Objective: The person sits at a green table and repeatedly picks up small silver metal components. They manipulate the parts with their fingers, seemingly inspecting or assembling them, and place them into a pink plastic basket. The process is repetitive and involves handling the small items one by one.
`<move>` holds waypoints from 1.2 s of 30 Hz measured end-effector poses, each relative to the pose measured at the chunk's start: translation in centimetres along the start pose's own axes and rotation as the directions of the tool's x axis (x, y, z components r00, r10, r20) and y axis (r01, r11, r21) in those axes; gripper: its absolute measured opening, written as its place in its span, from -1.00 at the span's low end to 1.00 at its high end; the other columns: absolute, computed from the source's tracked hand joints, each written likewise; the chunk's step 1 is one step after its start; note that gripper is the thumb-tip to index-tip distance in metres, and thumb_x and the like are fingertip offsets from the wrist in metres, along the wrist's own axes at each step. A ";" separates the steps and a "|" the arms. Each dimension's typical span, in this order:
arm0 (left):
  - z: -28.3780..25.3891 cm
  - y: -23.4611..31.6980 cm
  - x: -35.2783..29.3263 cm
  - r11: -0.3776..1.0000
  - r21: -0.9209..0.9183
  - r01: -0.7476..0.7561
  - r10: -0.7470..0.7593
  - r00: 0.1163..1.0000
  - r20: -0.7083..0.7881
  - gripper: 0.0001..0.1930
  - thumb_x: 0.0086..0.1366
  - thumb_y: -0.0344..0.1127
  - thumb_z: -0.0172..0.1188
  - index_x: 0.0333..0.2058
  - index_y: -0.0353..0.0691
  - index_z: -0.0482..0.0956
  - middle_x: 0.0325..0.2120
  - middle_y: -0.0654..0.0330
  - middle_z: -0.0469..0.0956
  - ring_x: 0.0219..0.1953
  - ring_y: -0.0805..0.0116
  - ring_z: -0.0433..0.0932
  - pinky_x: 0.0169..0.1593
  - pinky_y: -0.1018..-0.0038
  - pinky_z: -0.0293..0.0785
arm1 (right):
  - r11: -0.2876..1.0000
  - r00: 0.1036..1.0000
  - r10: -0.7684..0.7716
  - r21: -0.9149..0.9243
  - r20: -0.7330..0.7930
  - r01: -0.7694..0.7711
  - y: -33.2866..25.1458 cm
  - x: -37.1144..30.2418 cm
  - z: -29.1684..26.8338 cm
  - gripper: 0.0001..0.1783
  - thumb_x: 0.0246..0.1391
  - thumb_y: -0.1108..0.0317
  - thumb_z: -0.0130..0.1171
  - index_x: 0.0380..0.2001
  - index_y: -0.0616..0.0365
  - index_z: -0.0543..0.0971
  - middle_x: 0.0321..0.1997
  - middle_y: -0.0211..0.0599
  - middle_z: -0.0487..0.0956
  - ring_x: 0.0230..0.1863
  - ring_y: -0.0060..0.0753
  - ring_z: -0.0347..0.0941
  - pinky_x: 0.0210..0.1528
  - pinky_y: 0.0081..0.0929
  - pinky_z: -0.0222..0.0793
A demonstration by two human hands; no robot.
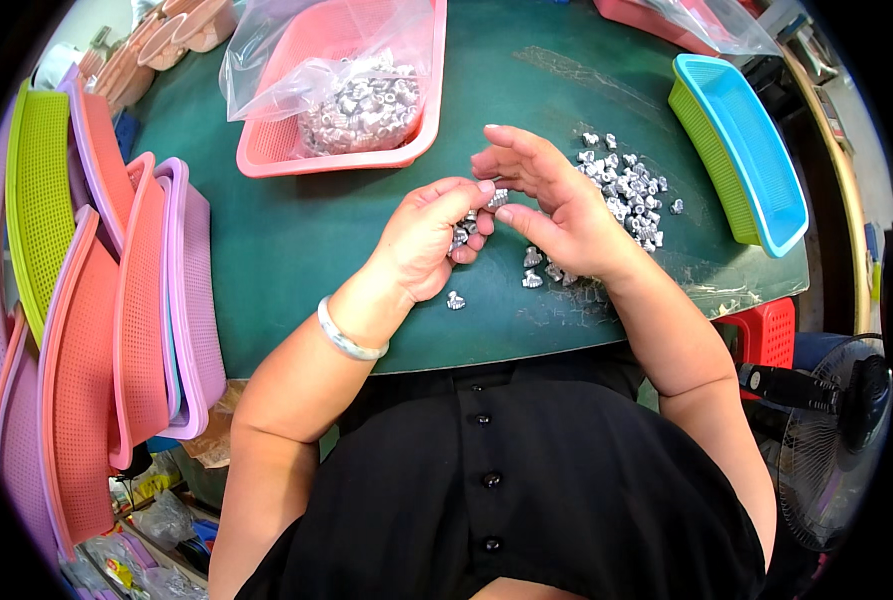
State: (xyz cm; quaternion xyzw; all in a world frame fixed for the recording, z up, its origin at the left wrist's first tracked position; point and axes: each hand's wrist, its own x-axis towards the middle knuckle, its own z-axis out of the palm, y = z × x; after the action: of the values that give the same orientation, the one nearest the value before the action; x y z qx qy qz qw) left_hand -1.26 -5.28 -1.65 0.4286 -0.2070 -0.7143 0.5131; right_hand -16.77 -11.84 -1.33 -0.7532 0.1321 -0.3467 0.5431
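Note:
My left hand [416, 235] is closed, with a small ridged silver metal fitting [497, 198] pinched at the thumb and fingertips. More metal fittings [460, 236] sit in its curled fingers. Facing it, my right hand [574, 225] has its fingers spread and curved, the thumb tip right by the pinched piece; whether it touches cannot be made out. A loose pile of the same fittings [631, 192] lies on the green table [566, 100] beyond and beside my right wrist. A few stray pieces [531, 268] rest nearer me, and a single one [455, 300] lies below my left hand.
A pink basket [341, 163] at the far side holds a clear bag [366, 105] full of fittings. Nested blue and green baskets [751, 150] stand at the right edge. Several stacked baskets [96, 370] crowd the left. A fan [836, 410] and red stool [771, 335] are low right.

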 end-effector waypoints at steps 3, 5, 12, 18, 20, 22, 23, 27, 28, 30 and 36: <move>-0.1 0.0 0.0 1.000 0.011 0.004 -0.004 1.000 0.012 -0.83 0.12 -0.19 0.13 -0.51 -0.14 0.45 -0.65 0.35 0.39 -0.63 0.59 0.29 -0.61 0.70 0.11 | 0.999 1.000 -0.016 -0.041 -0.023 0.015 0.1 0.0 -0.1 -0.37 -0.11 0.67 0.02 0.10 0.15 0.19 -0.15 -0.23 0.41 -0.13 -0.46 0.36 -0.04 -0.50 0.28; -0.2 0.0 0.1 1.000 0.006 0.005 -0.005 1.000 0.011 -0.82 0.12 -0.19 0.13 -0.51 -0.14 0.45 -0.65 0.34 0.40 -0.64 0.59 0.29 -0.62 0.70 0.10 | 0.999 0.999 -0.033 -0.038 -0.034 0.032 0.4 0.0 -0.1 -0.39 -0.11 0.66 0.03 0.08 0.16 0.21 -0.22 -0.28 0.43 -0.20 -0.50 0.38 -0.10 -0.53 0.30; -0.1 0.0 0.1 0.999 -0.044 0.016 -0.014 0.999 0.039 -0.81 0.18 -0.20 0.06 -0.47 -0.19 0.41 -0.63 0.29 0.39 -0.62 0.55 0.33 -0.65 0.72 0.17 | 0.994 0.997 -0.049 -0.097 -0.059 0.043 0.3 0.0 -0.1 -0.44 -0.14 0.65 0.06 0.02 0.20 0.27 -0.34 -0.32 0.45 -0.34 -0.52 0.39 -0.23 -0.58 0.32; -1.0 0.1 0.7 0.955 -0.297 0.003 0.024 0.996 0.087 -0.81 0.16 -0.19 0.08 -0.46 -0.18 0.41 -0.56 0.25 0.40 -0.56 0.52 0.35 -0.62 0.72 0.25 | 0.947 0.976 -0.093 -0.320 -0.197 0.025 -1.1 0.0 0.6 -0.69 -0.27 0.59 0.19 -0.36 0.17 0.40 -0.51 -0.34 0.41 -0.44 -0.39 0.37 -0.38 -0.50 0.33; -1.4 0.3 0.9 0.917 -0.397 -0.038 0.072 0.995 0.071 -0.81 0.14 -0.20 0.08 -0.49 -0.19 0.41 -0.51 0.19 0.42 -0.54 0.42 0.37 -0.59 0.64 0.28 | 0.920 0.985 -0.137 -0.354 0.105 0.166 -1.3 -0.2 0.4 -0.74 -0.29 0.55 0.21 -0.43 0.15 0.41 -0.51 -0.30 0.41 -0.42 -0.30 0.39 -0.39 -0.43 0.33; -1.7 0.5 1.0 0.893 -0.447 -0.053 0.084 0.995 0.049 -0.80 0.14 -0.20 0.07 -0.51 -0.20 0.41 -0.49 0.15 0.42 -0.51 0.36 0.38 -0.57 0.60 0.29 | 0.890 0.944 -0.042 -0.418 0.328 0.184 -1.5 -0.5 1.0 -0.79 -0.29 0.42 0.23 -0.51 0.12 0.43 -0.50 -0.23 0.42 -0.38 -0.11 0.40 -0.39 -0.31 0.33; -1.8 0.4 1.1 0.886 -0.460 -0.051 0.084 0.995 0.051 -0.79 0.14 -0.19 0.06 -0.52 -0.21 0.40 -0.49 0.14 0.42 -0.50 0.35 0.38 -0.57 0.59 0.29 | 0.837 0.908 -0.073 -0.470 0.413 0.280 -1.2 -0.6 1.4 -0.76 -0.28 0.31 0.25 -0.50 0.12 0.44 -0.47 -0.26 0.43 -0.35 -0.16 0.40 -0.34 -0.31 0.32; -1.7 0.3 1.1 0.891 -0.453 -0.042 0.063 0.998 0.031 -0.77 0.14 -0.21 0.06 -0.61 -0.19 0.39 -0.55 0.17 0.43 -0.52 0.37 0.39 -0.56 0.57 0.28 | 0.702 0.857 -0.016 -0.605 0.514 0.376 -1.6 -0.8 2.9 -0.74 -0.30 0.25 0.24 -0.49 0.11 0.45 -0.41 -0.35 0.42 -0.32 -0.27 0.37 -0.27 -0.36 0.25; -1.9 0.2 1.2 0.893 -0.449 -0.040 0.066 0.997 0.042 -0.80 0.15 -0.22 0.06 -0.54 -0.21 0.41 -0.56 0.18 0.42 -0.52 0.38 0.39 -0.57 0.57 0.27 | 0.704 0.851 -0.009 -0.601 0.525 0.378 -1.4 -0.9 3.0 -0.74 -0.29 0.25 0.24 -0.49 0.11 0.46 -0.41 -0.35 0.41 -0.33 -0.26 0.37 -0.27 -0.37 0.25; -1.5 0.3 1.2 0.908 -0.418 -0.043 0.046 0.999 -0.002 -0.84 0.16 -0.25 0.06 -0.48 -0.22 0.42 -0.57 0.21 0.41 -0.54 0.40 0.37 -0.60 0.60 0.25 | 0.725 0.852 -0.029 -0.575 0.523 0.378 -0.8 -0.9 2.9 -0.74 -0.28 0.28 0.23 -0.47 0.13 0.46 -0.40 -0.32 0.43 -0.32 -0.24 0.38 -0.27 -0.34 0.28; -1.4 0.2 1.1 0.967 -0.247 -0.068 0.060 0.997 -0.040 -0.86 0.17 -0.31 0.06 -0.38 -0.25 0.42 -0.56 0.26 0.39 -0.59 0.52 0.31 -0.69 0.75 0.14 | 0.933 0.986 0.044 -0.358 0.160 0.016 -1.2 -0.1 0.0 -0.73 -0.24 0.52 0.21 -0.35 0.15 0.50 -0.49 -0.33 0.44 -0.50 -0.43 0.38 -0.48 -0.54 0.30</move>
State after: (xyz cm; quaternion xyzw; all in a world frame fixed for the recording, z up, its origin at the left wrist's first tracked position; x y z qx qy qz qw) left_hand -0.16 -6.14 -2.70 0.3656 -0.1213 -0.7105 0.5889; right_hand -17.10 -11.33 -0.29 -0.8647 0.1531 -0.2493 0.4083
